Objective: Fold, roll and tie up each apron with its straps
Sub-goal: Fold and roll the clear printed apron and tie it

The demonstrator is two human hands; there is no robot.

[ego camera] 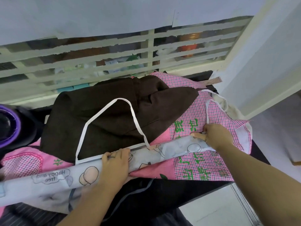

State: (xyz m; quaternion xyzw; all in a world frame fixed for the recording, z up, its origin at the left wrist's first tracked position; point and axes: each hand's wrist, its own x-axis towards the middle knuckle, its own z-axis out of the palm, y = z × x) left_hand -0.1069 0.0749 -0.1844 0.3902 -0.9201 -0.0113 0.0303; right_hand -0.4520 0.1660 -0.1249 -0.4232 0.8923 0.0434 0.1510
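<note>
**Desk:** Where does the printed apron (175, 148) lie, and who has it?

**Photographer:** It is gathered into a long narrow band slanting from the near left to the far right, across a pink checked apron (202, 167). The left hand (115, 163) grips it at about mid-length, fingers (117, 152) curled over its far edge. The right hand (216, 136) holds the far-right end, fingers (199, 136) bent and pinched on the cloth. Neither hand is slack or spread.

**Desk:** And the straps?

**Photographer:** A white strap (121, 99) loops out just beyond the left fingers. It lies on a brown apron (105, 128), and both its feet meet the band between the two hands. A thinner tie trails beyond the right fingers.

**Desk:** What does the next move turn on?

**Photographer:** In my judgement, on that long axis. The band runs straight from one set of fingers to the other, with a long free tail to the left of the left hand. Rolling would have to travel along that line, end to end. The left hand is nearer the loop, so it seems better placed to gather it for tying.
</note>
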